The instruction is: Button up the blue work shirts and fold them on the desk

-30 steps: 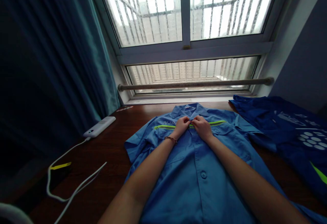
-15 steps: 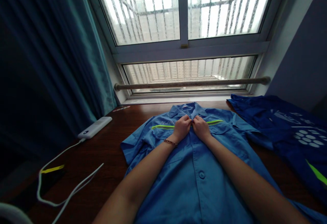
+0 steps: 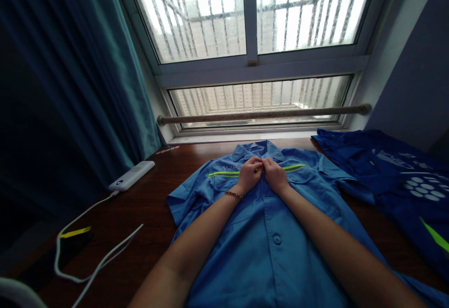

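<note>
A light blue short-sleeved work shirt (image 3: 242, 252) lies front up, its collar towards the window. Across its chest runs a yellow-green reflective stripe (image 3: 224, 174). My left hand (image 3: 250, 175) and my right hand (image 3: 275, 175) meet at the front placket just below the collar. Both are closed, with fingertips pinching the shirt's front edges together. Whatever sits between the fingertips is hidden. Lower down the placket, a round blue button (image 3: 277, 238) shows. A beaded bracelet (image 3: 234, 195) circles my left wrist.
Darker blue clothing (image 3: 393, 177) lies to the right on the brown wooden surface (image 3: 154, 205). A white power bank (image 3: 131, 176) with a white cable (image 3: 84, 213) rests at left, near a yellow strip (image 3: 75, 232). Behind are a blue curtain (image 3: 105, 88) and a barred window with a rail (image 3: 263, 115).
My hands stay at the same spot on the placket. The fingertips have shifted slightly, with the left fingers now reaching over towards the right ones.
</note>
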Demonstrator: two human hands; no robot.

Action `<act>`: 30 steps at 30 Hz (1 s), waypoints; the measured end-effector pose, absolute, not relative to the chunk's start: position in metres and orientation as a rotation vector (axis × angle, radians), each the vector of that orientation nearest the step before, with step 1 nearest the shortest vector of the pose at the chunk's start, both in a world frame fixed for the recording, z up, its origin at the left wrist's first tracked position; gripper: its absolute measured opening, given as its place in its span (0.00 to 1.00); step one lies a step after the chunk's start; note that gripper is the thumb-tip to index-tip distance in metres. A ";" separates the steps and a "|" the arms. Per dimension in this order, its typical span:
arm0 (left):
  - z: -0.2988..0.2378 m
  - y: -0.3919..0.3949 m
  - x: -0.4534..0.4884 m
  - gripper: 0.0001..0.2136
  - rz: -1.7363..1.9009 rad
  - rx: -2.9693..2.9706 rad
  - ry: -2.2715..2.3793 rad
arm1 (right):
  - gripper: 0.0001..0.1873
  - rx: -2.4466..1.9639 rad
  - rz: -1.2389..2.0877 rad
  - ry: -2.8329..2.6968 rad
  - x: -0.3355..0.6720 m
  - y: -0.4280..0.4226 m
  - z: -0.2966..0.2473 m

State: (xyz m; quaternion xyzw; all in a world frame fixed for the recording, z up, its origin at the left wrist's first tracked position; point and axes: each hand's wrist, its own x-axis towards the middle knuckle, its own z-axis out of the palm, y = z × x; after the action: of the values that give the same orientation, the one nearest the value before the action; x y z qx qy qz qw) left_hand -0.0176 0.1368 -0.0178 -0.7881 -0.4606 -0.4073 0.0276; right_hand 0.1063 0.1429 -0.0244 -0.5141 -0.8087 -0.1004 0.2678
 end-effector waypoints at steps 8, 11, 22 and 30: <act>-0.015 0.132 -0.015 0.09 -1.058 -2.392 -1.405 | 0.10 -1.455 -0.261 -2.201 0.107 0.146 -0.027; -0.016 0.131 -0.015 0.09 -1.032 -2.397 -1.410 | 0.09 -1.464 -0.258 -2.197 0.108 0.148 -0.027; -0.035 0.152 -0.016 0.07 -1.448 -2.307 -1.827 | 0.04 -1.424 -0.222 -2.228 0.109 0.150 -0.024; -0.028 0.146 -0.018 0.08 -1.310 -2.384 -1.674 | 0.10 -1.442 -0.222 -2.265 0.107 0.150 -0.027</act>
State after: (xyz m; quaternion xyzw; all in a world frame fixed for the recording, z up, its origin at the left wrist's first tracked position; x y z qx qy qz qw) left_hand -0.0183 0.1458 -0.0284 -0.7461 -0.5240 -0.4099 -0.0264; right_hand 0.1071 0.1499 -0.0271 -0.5218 -0.8197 -0.0802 0.2220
